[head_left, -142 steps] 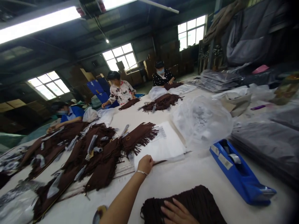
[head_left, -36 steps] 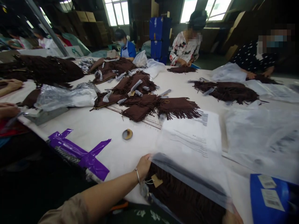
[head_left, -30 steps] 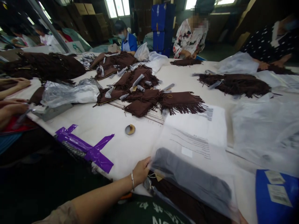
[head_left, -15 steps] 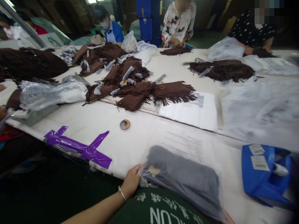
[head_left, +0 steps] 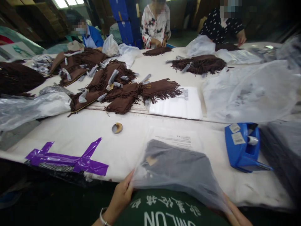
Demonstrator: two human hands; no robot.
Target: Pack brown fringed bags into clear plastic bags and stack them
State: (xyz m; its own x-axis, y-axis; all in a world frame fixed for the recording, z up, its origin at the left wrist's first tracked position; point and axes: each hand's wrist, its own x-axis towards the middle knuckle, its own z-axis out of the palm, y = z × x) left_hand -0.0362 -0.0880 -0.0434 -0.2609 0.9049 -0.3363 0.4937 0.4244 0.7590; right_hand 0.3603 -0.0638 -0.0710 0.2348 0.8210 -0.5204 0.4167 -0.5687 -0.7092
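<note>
A clear plastic bag (head_left: 172,180) with printed lines lies at the table's near edge. Inside it is a folded dark grey cloth item (head_left: 181,160), and a small tan tag (head_left: 151,160) shows through the film. My left hand (head_left: 123,190), a white bracelet at its wrist, pinches the bag's near left corner. At the near right corner my right hand (head_left: 234,210) grips the plastic, its fingers partly hidden by the bag. The near edge of the bag is stretched between both hands, against my dark green apron (head_left: 164,207).
A blue tape dispenser (head_left: 231,150) stands at right, beside dark bagged goods (head_left: 282,150). A tape roll (head_left: 117,128) and purple tape (head_left: 63,159) lie left. Brown fringed pieces (head_left: 119,91), white bags (head_left: 176,105) and a large clear bag (head_left: 249,91) lie farther back. Several people work across the table.
The view has swung to the right. The near edge of the bag is now pulled taut and raised between my hands, and more of my right hand shows.
</note>
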